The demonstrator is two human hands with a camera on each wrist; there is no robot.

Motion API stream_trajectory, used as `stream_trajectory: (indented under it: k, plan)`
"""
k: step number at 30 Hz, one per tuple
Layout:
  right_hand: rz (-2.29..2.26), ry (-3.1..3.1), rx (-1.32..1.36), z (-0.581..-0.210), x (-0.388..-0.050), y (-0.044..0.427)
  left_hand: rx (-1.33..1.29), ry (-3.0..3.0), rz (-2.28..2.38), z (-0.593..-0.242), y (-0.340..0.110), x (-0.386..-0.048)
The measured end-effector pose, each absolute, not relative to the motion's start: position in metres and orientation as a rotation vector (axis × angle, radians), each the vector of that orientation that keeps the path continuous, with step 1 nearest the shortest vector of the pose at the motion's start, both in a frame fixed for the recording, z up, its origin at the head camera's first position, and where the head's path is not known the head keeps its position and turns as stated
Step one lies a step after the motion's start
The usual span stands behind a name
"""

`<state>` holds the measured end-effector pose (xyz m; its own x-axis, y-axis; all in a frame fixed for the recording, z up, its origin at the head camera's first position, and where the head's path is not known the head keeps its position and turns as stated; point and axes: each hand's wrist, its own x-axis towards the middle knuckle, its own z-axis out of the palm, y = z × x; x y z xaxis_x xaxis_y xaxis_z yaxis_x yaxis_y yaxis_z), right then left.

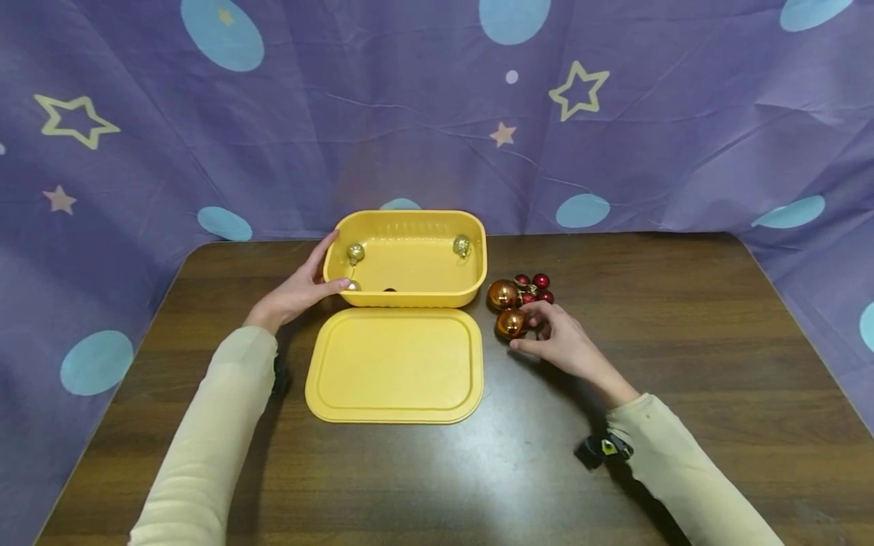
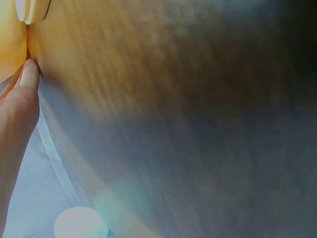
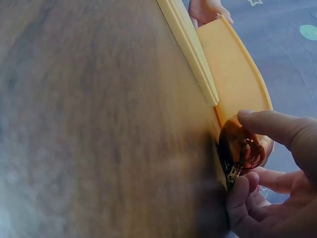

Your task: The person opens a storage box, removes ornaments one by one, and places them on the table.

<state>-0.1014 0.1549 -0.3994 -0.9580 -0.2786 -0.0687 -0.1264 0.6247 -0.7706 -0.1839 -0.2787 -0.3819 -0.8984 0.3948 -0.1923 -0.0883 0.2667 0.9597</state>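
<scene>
Near the yellow box [image 1: 410, 269], a copper bauble [image 1: 510, 324] sits clamped between fingers [image 3: 238, 199] and thumb [image 3: 271, 124] of the right hand [image 1: 565, 343].

- In the head view, the light is moderate; a pale glare lies on the worktop [image 1: 519, 444], midway between its left and right edges.
- Dark shadows with soft borders run along the inner sides of both sleeves [image 1: 208, 425].
- Small bright reflections shine on the copper balls [image 1: 502, 294].
- In both wrist views, the worktop is blurred; the left one has also a bluish haze.
</scene>
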Motion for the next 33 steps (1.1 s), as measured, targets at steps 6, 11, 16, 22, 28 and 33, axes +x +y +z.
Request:
stream_trajectory:
  k: [6,11,16,22,28,33]
  plan:
    - [-1.268,2.644,-0.315,-0.394,-0.100,0.161,0.277,2.134,1.673,-0.382,-0.278,-0.184]
    - [-1.300,2.643,-0.311,-0.389,-0.100,0.166,0.271,2.130,1.674,-0.381,-0.278,-0.183]
    - [-1.356,2.648,-0.283,-0.381,-0.102,0.169,0.281,2.121,1.687,-0.382,-0.278,-0.183]
    - [-1.434,2.639,-0.328,-0.374,-0.110,0.162,0.278,2.127,1.688,-0.382,-0.278,-0.183]
    - [-1.587,2.575,-0.401,-0.365,-0.117,0.142,0.280,2.138,1.669,-0.382,-0.278,-0.183]
    - [-1.677,2.525,-0.456,-0.358,-0.122,0.123,0.281,2.147,1.668,-0.382,-0.278,-0.183]
